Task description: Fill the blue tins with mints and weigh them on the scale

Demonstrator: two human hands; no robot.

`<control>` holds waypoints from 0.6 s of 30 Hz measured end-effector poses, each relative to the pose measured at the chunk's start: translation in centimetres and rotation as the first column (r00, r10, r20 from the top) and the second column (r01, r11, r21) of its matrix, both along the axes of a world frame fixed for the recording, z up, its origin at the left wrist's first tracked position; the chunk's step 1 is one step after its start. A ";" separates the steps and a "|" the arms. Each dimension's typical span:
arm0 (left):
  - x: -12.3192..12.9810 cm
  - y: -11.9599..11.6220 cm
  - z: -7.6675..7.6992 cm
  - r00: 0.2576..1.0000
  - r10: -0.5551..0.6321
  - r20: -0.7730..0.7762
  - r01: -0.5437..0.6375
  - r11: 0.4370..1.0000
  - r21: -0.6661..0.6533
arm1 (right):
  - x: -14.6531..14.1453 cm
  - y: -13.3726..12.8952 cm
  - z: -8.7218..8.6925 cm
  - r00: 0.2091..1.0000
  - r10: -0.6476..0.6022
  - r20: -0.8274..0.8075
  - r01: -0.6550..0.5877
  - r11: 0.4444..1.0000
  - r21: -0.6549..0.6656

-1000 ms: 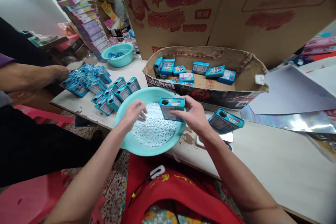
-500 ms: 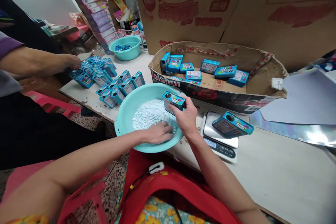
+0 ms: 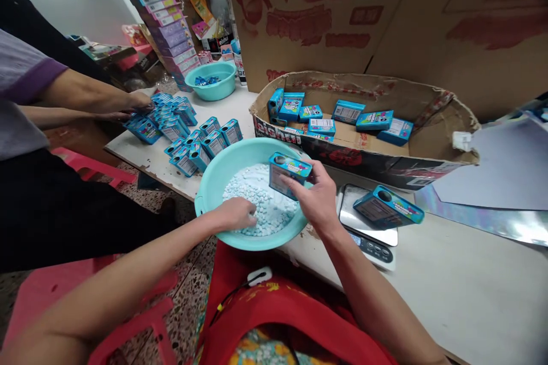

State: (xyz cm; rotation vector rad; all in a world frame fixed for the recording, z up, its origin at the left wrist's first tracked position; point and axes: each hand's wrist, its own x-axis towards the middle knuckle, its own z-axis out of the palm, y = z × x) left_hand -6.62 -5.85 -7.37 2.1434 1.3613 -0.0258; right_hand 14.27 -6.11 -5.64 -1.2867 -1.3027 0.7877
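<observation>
My right hand point(image 3: 317, 193) grips a small blue tin point(image 3: 289, 174) with a round hole in its top, holding it tilted over a turquoise basin point(image 3: 209, 179). Small pale blue candies point(image 3: 265, 211) fill the bottom of the basin. Low at the basin's left side, my left hand point(image 3: 237, 214) touches the candies with its fingers curled; whatever they enclose is hidden. Another blue tin point(image 3: 387, 208) lies on a digital kitchen scale point(image 3: 372, 248) to the right of my right hand.
A low cardboard box point(image 3: 411, 168) with several blue tins stands behind the basin. More tins point(image 3: 203, 145) are grouped at the left, where a co-worker's hands point(image 3: 139, 101) touch some. Behind them stand a second basin point(image 3: 214, 90) and stacked boxes point(image 3: 166, 34). Paper sheets point(image 3: 505, 165) lie at right.
My left hand has moved left through the candies and its fingers have curled. The tin in my right hand stays over the basin. The camera view has shifted slightly.
</observation>
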 end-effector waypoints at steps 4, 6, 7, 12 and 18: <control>-0.4 1.0 0.9 0.725 0.524 0.447 -0.408 0.850 -0.333 | -0.4 -0.2 -0.4 0.974 0.152 0.171 -0.139 0.987 -0.083; -0.1 1.4 1.9 0.401 0.705 0.585 -0.442 0.708 -0.550 | -0.9 -0.3 -0.6 0.952 0.175 0.250 -0.157 0.983 -0.091; 0.2 1.6 2.5 0.232 0.737 0.635 -0.409 0.666 -0.624 | -1.3 -0.4 -0.6 0.939 0.188 0.287 -0.168 0.981 -0.094; 2.4 2.5 4.1 -0.333 0.627 0.704 -0.312 0.632 -0.710 | -3.1 -1.2 0.2 0.847 0.294 0.442 -0.257 0.956 -0.143; 3.9 2.6 4.4 -0.358 0.565 0.743 -0.485 0.568 -0.665 | -3.3 -1.1 0.8 0.845 0.266 0.465 -0.258 0.963 -0.082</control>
